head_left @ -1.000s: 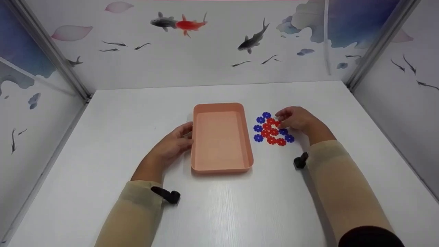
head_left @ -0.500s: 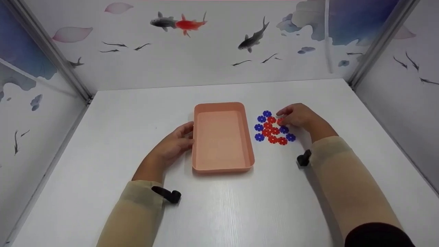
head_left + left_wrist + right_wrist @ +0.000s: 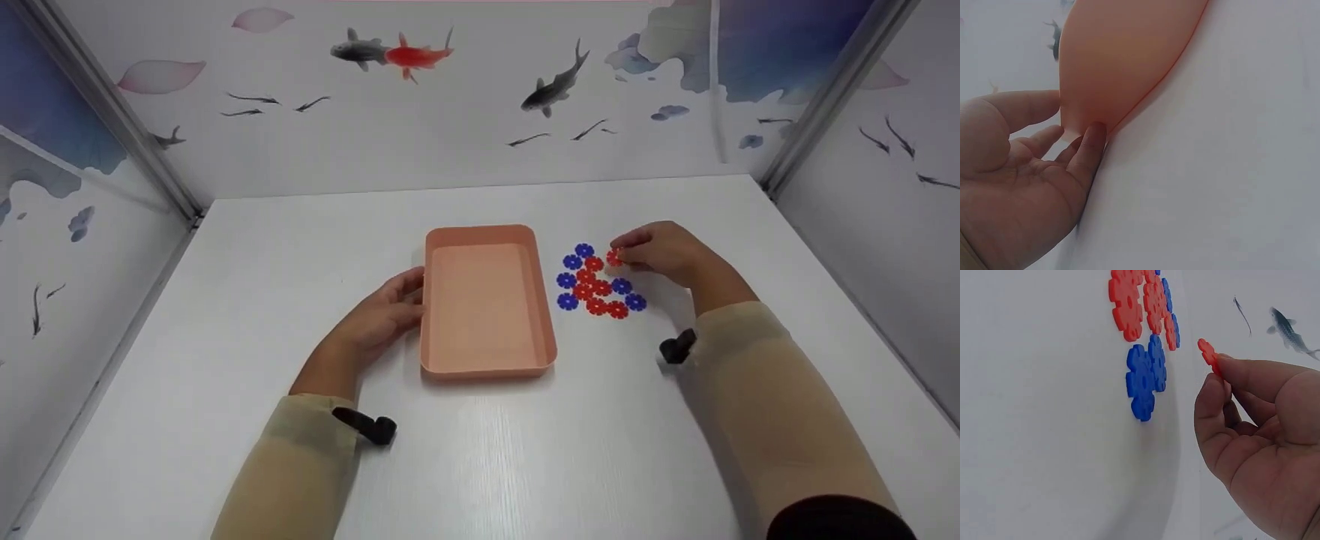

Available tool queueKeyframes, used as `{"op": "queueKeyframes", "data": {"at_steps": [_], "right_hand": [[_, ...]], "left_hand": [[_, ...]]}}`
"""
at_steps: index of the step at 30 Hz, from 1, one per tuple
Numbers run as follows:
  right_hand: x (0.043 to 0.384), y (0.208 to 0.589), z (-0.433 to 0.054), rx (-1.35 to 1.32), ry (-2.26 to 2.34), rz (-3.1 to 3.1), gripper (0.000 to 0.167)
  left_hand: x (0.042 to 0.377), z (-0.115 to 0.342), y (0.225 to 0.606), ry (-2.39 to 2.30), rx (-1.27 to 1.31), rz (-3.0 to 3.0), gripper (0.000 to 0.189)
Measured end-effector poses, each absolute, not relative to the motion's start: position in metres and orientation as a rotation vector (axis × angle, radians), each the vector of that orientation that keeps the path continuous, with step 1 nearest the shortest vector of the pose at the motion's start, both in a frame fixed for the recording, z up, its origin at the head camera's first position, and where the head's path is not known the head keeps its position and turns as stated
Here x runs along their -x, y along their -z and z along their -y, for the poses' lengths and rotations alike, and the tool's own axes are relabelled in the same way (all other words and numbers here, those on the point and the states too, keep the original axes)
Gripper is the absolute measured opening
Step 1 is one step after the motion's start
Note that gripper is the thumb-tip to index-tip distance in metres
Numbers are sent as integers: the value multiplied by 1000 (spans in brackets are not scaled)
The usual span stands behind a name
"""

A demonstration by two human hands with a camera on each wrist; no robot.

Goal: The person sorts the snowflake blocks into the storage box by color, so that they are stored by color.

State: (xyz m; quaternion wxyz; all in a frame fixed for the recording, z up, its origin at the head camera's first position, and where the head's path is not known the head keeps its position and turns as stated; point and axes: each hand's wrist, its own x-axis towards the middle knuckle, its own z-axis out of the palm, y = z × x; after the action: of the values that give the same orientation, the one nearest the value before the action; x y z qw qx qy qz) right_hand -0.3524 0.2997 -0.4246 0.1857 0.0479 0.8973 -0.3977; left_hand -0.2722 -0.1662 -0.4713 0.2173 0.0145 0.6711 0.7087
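Note:
Between thumb and fingers, my right hand (image 3: 667,255) pinches a red notched plastic snowflake disc (image 3: 1206,353), which is held up off the table in the right wrist view. Other red discs (image 3: 597,305) and blue discs (image 3: 568,301) lie flat in a loose cluster just left of and below that hand. My left hand (image 3: 375,319) rests against the left side of a shallow pink tray (image 3: 480,235). In the left wrist view its fingertips touch the tray's outer wall (image 3: 1112,67), with the fingers only slightly bent. No discs show inside the tray.
The white table (image 3: 480,457) is bordered at the back and both sides by panels printed with fish and petals. The back wall (image 3: 480,120) stands a short way beyond the tray.
My right hand has lifted the red disc from the cluster and drawn it slightly up and to the right. The left hand and the tray stay in place.

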Motion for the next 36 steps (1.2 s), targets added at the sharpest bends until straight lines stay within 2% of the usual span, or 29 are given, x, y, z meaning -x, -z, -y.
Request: {"op": "queueKeyframes", "data": {"at_steps": [10, 21, 31, 36], "right_hand": [[339, 410, -267, -116, 1361, -2486, 38], [333, 396, -206, -84, 1485, -2433, 27], [337, 389, -158, -1, 1585, -2306, 27], [343, 387, -139, 21, 1686, -2245, 21]], "left_hand": [[271, 166, 473, -1951, -26, -1893, 80], [271, 166, 473, -1985, -26, -1853, 77], [269, 162, 473, -2023, 24, -1833, 83], [269, 162, 472, -2029, 25, -1824, 84]]}}
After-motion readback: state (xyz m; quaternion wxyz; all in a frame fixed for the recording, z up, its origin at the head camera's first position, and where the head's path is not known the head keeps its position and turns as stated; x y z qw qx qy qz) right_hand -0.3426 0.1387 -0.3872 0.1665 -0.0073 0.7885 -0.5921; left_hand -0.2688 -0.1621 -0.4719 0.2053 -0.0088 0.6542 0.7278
